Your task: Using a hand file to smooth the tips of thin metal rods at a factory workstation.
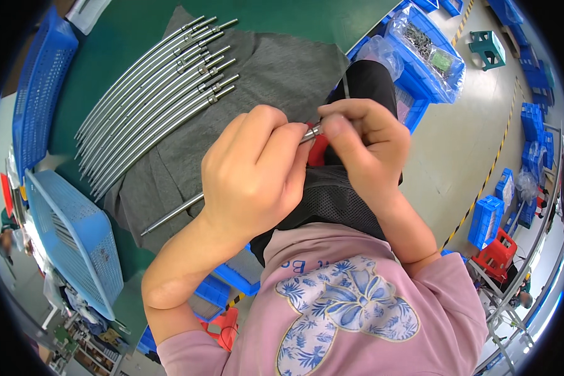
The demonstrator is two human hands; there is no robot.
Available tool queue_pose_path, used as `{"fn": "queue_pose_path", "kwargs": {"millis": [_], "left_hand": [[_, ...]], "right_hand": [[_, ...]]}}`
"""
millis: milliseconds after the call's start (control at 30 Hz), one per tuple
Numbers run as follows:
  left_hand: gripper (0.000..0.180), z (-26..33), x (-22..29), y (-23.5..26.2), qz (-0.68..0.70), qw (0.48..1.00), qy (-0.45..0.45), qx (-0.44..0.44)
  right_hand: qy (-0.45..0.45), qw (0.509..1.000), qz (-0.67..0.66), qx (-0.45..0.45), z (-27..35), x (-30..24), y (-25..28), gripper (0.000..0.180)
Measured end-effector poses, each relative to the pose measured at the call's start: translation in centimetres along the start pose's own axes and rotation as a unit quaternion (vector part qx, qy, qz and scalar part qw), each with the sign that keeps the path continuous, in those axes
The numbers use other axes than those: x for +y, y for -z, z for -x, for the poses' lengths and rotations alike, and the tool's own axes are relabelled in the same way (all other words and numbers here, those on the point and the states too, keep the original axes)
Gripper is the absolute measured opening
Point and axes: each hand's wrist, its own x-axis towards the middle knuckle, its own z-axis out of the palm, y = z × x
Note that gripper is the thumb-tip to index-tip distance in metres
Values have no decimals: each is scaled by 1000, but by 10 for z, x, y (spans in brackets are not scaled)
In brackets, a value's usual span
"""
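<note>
My left hand (250, 163) is closed around a slim silver metal rod (172, 215), whose tapered far end sticks out to the left over the grey cloth. The rod's other end, with a small collar (313, 133), shows between my two hands. My right hand (371, 141) pinches at this end with thumb and forefinger; the fingers hide the very tip. Beyond my left hand, several similar rods (150, 103) lie side by side on the grey cloth (263, 69), their collared ends toward the right.
The cloth covers part of a green table (125, 37). Blue plastic baskets (75, 238) stand along its left side. Right of the table, a blue bin (426, 56) holds bagged small metal parts. A green stool (487, 50), blue crates (486, 220) and a red chair (496, 254) stand on the floor.
</note>
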Motion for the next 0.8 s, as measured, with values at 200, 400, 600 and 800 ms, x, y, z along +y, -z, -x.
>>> {"fn": "queue_pose_path", "kwargs": {"millis": [200,400,600,800], "left_hand": [[26,-4,3,3,7,998,-52,39],[22,-2,4,6,-28,996,-80,37],[26,4,5,8,-4,998,-47,-38],[26,-27,0,22,-23,995,-89,-40]], "right_hand": [[-70,992,-72,-75,-6,-13,8,18],[-6,1000,-5,-28,-13,-17,17,18],[10,993,98,-65,-13,-12,23,18],[6,972,153,177,-23,3,88,27]]}}
